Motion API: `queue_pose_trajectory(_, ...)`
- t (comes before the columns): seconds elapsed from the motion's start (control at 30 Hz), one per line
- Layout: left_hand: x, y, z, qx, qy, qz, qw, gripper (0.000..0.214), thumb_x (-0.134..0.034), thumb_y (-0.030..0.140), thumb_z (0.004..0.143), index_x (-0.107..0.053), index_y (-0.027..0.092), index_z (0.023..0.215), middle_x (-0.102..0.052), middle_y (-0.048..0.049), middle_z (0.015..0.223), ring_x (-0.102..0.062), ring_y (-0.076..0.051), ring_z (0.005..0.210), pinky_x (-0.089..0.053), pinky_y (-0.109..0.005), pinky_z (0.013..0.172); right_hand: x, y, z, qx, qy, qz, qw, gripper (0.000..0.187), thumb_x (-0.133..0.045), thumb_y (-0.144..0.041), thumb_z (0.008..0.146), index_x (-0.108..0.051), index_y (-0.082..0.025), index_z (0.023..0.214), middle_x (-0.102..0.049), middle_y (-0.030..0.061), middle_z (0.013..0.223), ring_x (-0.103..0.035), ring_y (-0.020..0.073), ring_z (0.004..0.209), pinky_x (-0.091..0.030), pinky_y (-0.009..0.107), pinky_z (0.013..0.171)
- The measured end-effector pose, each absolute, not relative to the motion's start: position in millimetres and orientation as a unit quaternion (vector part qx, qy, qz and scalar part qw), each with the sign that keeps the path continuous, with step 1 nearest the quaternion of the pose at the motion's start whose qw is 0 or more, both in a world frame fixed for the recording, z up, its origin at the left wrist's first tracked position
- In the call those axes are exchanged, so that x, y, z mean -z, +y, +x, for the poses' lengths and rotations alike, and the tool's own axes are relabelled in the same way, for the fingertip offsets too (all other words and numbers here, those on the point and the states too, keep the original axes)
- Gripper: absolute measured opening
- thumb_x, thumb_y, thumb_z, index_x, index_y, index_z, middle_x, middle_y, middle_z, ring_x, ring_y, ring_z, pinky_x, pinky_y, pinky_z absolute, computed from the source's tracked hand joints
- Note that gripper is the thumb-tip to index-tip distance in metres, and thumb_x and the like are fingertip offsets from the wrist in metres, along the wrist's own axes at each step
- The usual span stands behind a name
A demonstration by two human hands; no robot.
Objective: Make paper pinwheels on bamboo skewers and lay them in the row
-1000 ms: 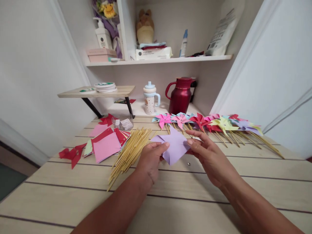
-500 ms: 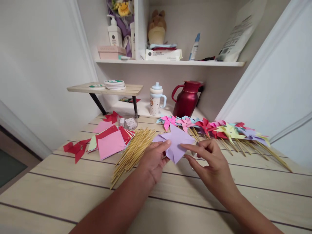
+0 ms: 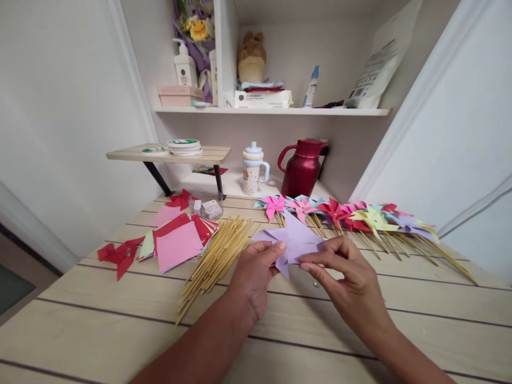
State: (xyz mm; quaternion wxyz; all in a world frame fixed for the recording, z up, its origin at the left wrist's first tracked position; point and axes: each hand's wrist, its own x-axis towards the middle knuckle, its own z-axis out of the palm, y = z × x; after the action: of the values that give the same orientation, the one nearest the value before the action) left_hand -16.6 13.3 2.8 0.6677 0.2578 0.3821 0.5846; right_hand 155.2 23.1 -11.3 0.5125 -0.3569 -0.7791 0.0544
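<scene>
A lilac paper pinwheel (image 3: 295,242), cut and partly folded with no stick on it, is held up over the table between my two hands. My left hand (image 3: 256,272) grips it from the left, thumb on top and fingers underneath. At its lower right edge, my right hand (image 3: 344,266) pinches the paper between thumb and index finger. A bundle of thin wooden sticks (image 3: 216,261) lies just left of my left hand. Below the pinwheel, a tiny shiny piece (image 3: 316,284) rests on the table, too small to name.
Stacked coloured paper squares (image 3: 179,246), red cut paper (image 3: 120,255) and a small clear box (image 3: 208,207) lie left. Finished pinwheels on sticks (image 3: 374,217) fill the back right. Behind stand a cup (image 3: 251,177), a red jug (image 3: 303,170) and a small raised shelf (image 3: 216,154).
My right thumb and index finger have closed on the pinwheel's lower right edge, and the paper has turned slightly. The camera view has tipped upward a little.
</scene>
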Motion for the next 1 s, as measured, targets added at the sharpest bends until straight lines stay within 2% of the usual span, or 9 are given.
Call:
queue_pose_trajectory(0.17,-2.8,12.6,-12.8,-0.584,0.407,0.271,0.648,0.029,-0.086,0.032,0.061,-0.070,0.012,0.074,-0.069,-0.0057,0.078,-0.059,-0.014,0.074,-0.045,-0.028,0.074,9.2,23.1,153.3,-0.104,-0.751,-0.400,0.515,0.006,-0.070,-0.027,0.088,-0.075,-0.027,0.083,-0.048,0.0018,0.081,-0.051,0.0184,0.075,-0.043,0.033,0.063)
queue_pose_trajectory(0.37,-1.6,12.9,-9.4,-0.583,0.409,0.285,0.642,0.028,-0.085,0.034,0.062,-0.070,0.012,0.071,-0.068,-0.0054,0.077,-0.058,-0.014,0.075,-0.043,-0.030,0.077,7.5,25.1,151.2,-0.161,-0.717,-0.442,0.514,0.017,-0.071,-0.036,0.086,-0.071,-0.024,0.073,-0.050,0.0014,0.078,-0.051,0.0187,0.075,-0.041,0.034,0.068)
queue_pose_trajectory(1.0,3.3,13.0,-6.5,-0.577,0.438,0.343,0.598,0.024,-0.080,0.035,0.068,-0.069,0.014,0.071,-0.064,-0.0027,0.072,-0.054,-0.013,0.069,-0.041,-0.027,0.071,7.3,25.7,151.1,-0.169,-0.710,-0.444,0.521,0.017,-0.072,-0.034,0.084,-0.071,-0.023,0.071,-0.051,0.0007,0.076,-0.050,0.0173,0.071,-0.040,0.033,0.065)
